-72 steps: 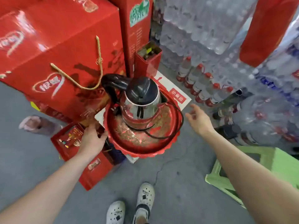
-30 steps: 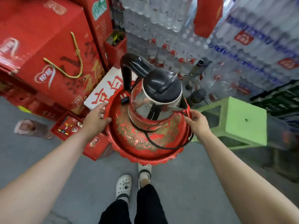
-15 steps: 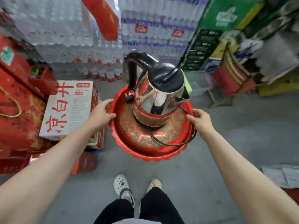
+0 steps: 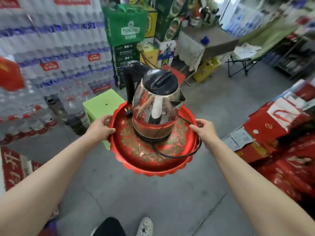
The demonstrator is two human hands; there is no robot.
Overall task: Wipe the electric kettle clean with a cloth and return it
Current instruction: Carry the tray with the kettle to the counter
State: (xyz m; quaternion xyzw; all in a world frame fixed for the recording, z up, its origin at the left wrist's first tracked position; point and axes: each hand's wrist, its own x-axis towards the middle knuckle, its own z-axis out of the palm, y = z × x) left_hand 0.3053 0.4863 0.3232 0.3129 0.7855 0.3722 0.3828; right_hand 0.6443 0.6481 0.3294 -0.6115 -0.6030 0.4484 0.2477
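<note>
A shiny steel electric kettle (image 4: 156, 106) with a black lid and black handle stands upright on its base on a round red tray (image 4: 150, 166) with gold patterning. Its black cord (image 4: 172, 156) loops over the tray's right side. My left hand (image 4: 100, 126) grips the tray's left rim and my right hand (image 4: 203, 129) grips the right rim. The tray is held in the air in front of me above the grey floor. No cloth is in view.
A green plastic stool (image 4: 102, 103) stands just behind the tray on the left. Stacked bottled-water packs (image 4: 56, 48) fill the left wall. Red gift boxes (image 4: 279, 142) are piled on the right. A grey-topped table (image 4: 209, 40) and a folding chair (image 4: 245, 60) are farther back.
I have lifted the tray with the kettle off the boxes and turned to the right with it. The green stool is now behind the tray and the room's far side is in view.
</note>
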